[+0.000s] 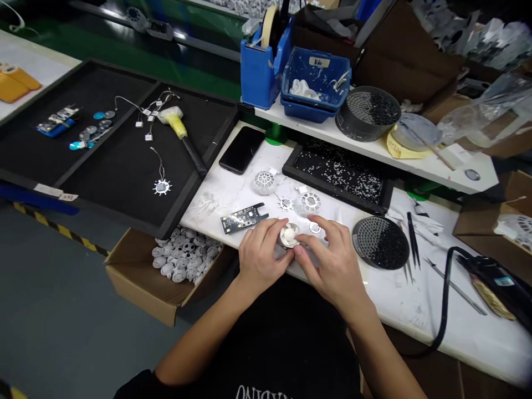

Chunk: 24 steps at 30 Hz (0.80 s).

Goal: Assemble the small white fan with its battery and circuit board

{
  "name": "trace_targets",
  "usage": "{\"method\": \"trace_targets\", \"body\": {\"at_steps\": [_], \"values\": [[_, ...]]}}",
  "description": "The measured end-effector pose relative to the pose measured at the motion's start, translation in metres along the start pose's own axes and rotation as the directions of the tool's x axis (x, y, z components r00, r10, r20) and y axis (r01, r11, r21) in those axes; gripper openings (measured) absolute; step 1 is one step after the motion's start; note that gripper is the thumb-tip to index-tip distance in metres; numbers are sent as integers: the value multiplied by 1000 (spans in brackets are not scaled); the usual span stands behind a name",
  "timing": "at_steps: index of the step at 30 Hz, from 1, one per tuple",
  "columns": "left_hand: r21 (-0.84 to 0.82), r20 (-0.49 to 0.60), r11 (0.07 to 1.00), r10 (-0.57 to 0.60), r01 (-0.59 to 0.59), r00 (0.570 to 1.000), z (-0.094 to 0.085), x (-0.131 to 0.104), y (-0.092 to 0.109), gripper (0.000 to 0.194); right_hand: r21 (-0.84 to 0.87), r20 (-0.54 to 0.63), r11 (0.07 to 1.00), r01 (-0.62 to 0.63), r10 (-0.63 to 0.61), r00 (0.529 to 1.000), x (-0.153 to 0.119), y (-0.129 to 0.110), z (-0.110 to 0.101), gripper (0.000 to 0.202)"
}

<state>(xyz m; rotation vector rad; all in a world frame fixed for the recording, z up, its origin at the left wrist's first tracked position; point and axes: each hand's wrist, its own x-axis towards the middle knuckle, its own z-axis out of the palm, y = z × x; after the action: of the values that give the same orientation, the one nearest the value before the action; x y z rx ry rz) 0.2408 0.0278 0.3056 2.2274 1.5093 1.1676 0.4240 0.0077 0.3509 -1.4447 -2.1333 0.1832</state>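
Between both hands, just above the front of the white bench, is a small round white plastic part (pixel 290 235) with a raised centre. The fingers and thumb of my left hand (pixel 262 252) close on its left side. My right hand (pixel 332 257) pinches its right edge with thumb and index finger. Left of the hands lies a black circuit board (pixel 243 218). Just beyond the fingers are a small white disc (pixel 315 228), a white gear-shaped piece (pixel 286 204) and two white lattice domes, one (pixel 264 182) farther back and another (pixel 309 203) nearer.
A black phone (pixel 241 149), a tray of tiny pieces (pixel 341 174), a round perforated dish (pixel 380 243), tweezers (pixel 413 238) and a corded black tool (pixel 494 285) surround the work spot. The black conveyor-like tray (pixel 120 144) adjoins at left. Below it stands a carton (pixel 145 282) of white balls. A shelf (pixel 415 160) overhangs the back.
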Motion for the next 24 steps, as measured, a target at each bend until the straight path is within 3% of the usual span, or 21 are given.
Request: {"method": "trace_targets", "body": {"at_steps": [4, 8, 11, 13, 16, 19, 22, 24], "values": [[9, -13, 999, 39, -39, 999, 1, 0, -1, 49, 75, 34, 997, 12, -15, 999, 1, 1, 1, 29], [-10, -14, 1000, 10, -10, 1000, -2, 0, 0, 45, -12, 41, 1000, 26, -25, 999, 2, 3, 3, 40], [-38, 13, 998, -41, 42, 999, -3, 1, 0, 45, -20, 34, 1000, 2, -2, 999, 1, 2, 2, 30], [-31, 4, 999, -15, 15, 1000, -3, 1, -2, 46, 53, 72, 999, 1, -5, 997, 0, 0, 1, 21], [-23, -7, 999, 25, -26, 1000, -1, -1, -4, 47, 141, 123, 990, 29, -46, 991, 0, 1, 3, 27], [-20, 2, 999, 28, -28, 1000, -1, -2, -4, 44, 66, 70, 998, 16, -21, 997, 1, 2, 5, 36], [-11, 6, 1000, 12, -12, 1000, -2, -2, -3, 43, 28, -15, 999, -35, 35, 999, 2, 0, 5, 19], [-13, 8, 1000, 20, -20, 1000, -2, -2, -3, 45, 106, 4, 994, -22, 22, 1000, 2, -3, 3, 13]]}}
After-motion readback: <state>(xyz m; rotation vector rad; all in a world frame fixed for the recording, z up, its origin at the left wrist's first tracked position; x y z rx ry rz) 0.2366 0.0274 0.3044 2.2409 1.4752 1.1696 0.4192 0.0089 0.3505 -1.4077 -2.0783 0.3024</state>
